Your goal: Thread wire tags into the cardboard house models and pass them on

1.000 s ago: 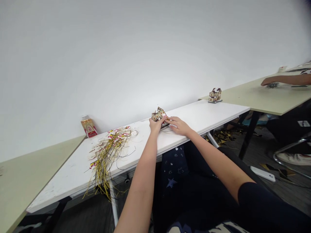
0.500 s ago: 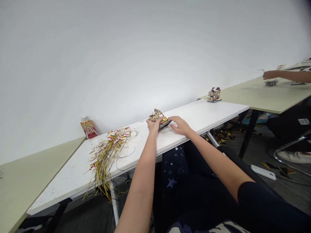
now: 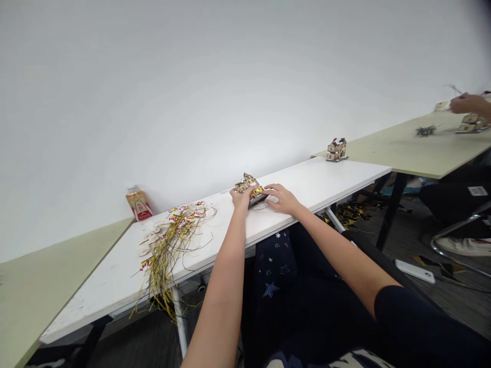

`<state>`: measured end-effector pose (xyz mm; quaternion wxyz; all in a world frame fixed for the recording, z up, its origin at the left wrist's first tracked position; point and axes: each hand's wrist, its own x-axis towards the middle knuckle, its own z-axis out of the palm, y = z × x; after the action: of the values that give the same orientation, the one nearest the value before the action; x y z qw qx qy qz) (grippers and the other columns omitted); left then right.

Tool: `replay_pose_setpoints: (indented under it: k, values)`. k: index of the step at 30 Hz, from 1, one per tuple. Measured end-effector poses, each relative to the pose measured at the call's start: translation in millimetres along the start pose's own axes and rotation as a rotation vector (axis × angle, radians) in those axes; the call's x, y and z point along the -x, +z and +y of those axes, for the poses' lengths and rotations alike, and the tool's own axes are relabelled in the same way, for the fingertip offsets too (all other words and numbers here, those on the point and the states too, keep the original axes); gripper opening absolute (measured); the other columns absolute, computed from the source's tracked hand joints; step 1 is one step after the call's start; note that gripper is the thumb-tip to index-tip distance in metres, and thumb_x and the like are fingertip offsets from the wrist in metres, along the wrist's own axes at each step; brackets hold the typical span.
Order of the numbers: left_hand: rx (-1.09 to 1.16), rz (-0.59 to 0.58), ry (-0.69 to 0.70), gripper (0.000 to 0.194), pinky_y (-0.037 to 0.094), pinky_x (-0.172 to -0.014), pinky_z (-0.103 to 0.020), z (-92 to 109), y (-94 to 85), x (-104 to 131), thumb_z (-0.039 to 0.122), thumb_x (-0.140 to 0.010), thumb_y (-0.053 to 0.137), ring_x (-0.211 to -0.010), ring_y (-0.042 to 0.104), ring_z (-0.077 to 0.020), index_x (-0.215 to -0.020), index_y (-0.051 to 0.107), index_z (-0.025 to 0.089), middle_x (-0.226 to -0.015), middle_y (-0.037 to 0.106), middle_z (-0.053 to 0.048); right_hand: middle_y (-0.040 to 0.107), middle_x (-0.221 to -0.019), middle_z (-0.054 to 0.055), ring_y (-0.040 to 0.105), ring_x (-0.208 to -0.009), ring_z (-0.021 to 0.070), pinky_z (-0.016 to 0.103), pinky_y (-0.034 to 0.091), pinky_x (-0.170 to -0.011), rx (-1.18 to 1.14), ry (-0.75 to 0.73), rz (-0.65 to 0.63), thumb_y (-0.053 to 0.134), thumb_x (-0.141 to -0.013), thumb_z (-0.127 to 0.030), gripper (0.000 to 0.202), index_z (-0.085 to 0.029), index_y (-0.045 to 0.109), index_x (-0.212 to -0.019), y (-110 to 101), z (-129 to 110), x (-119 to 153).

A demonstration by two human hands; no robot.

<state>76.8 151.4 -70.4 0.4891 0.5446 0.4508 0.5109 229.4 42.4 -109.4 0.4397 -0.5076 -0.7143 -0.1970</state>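
Note:
On the white table, my left hand [image 3: 241, 199] is closed around the left side of a small model house [image 3: 249, 183] with cream walls and a dark base. A yellow and red piece shows on the house front near my thumb. My right hand [image 3: 283, 199] has its fingertips at the right edge of the house, thumb low by the base. Thin dark wires run out beneath that hand. Whatever its fingertips may pinch is too small to make out. To the left lies a bundle of yellow and dark wires [image 3: 169, 255] with red-and-white striped pieces at their ends.
Another model house [image 3: 337, 149] stands at the right end of the white table [image 3: 99, 276]. A bottle with a red and tan label [image 3: 138, 203] is against the wall. At far right, a co-worker's hand [image 3: 466, 104] is over a further house [image 3: 472, 122], near a dark wire clump [image 3: 425, 131].
The house in my hands has tipped, its base turning down closer to level. My right fingers have shifted slightly along its edge. The co-worker's hand has moved right, away from the dark clump.

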Motion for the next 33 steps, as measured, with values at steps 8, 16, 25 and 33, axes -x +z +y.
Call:
replay_pose_setpoints:
  k: [8,16,25,33]
  values:
    - [-0.024,0.007,0.000,0.081,0.051,-0.093,-0.039,-0.6,-0.7,-1.4,0.043,-0.048,0.091,-0.105,0.066,-0.0253,-0.111,0.044,0.023,-0.115,0.065,-0.011,0.061,-0.128,0.011,0.057,-0.117,0.0280,0.051,0.048,-0.102,-0.019,-0.058,-0.051,0.063,-0.083,-0.022,0.044,-0.026,0.064,-0.127,-2.2,-1.4,-3.9]
    - [-0.024,0.002,0.038,0.070,0.051,-0.093,-0.037,1.2,-1.2,2.6,0.041,-0.051,0.089,-0.102,0.067,-0.0236,-0.106,0.048,0.024,-0.111,0.067,-0.007,0.060,-0.127,0.012,0.058,-0.114,0.0279,0.049,0.049,-0.100,0.010,-0.071,-0.037,0.064,-0.082,-0.023,0.043,-0.023,0.064,-0.125,-0.6,-1.5,-2.6]
    - [-0.032,-0.017,0.104,0.073,0.050,-0.094,-0.037,-0.6,0.8,2.8,0.039,-0.051,0.090,-0.105,0.066,-0.0234,-0.110,0.048,0.025,-0.111,0.067,-0.006,0.058,-0.124,0.011,0.056,-0.116,0.0279,0.047,0.050,-0.100,-0.004,-0.010,-0.020,0.063,-0.082,-0.025,0.050,-0.024,0.057,-0.132,-3.6,-5.9,-2.7]
    - [-0.093,-0.053,0.337,0.086,0.046,-0.100,-0.036,13.6,-3.4,23.9,0.033,-0.055,0.089,-0.110,0.064,-0.0243,-0.126,0.042,0.024,-0.120,0.064,-0.009,0.061,-0.121,0.011,0.057,-0.116,0.0282,0.049,0.048,-0.103,-0.070,0.078,0.027,0.065,-0.083,-0.028,0.048,-0.023,0.056,-0.130,-4.1,-1.1,-1.9]
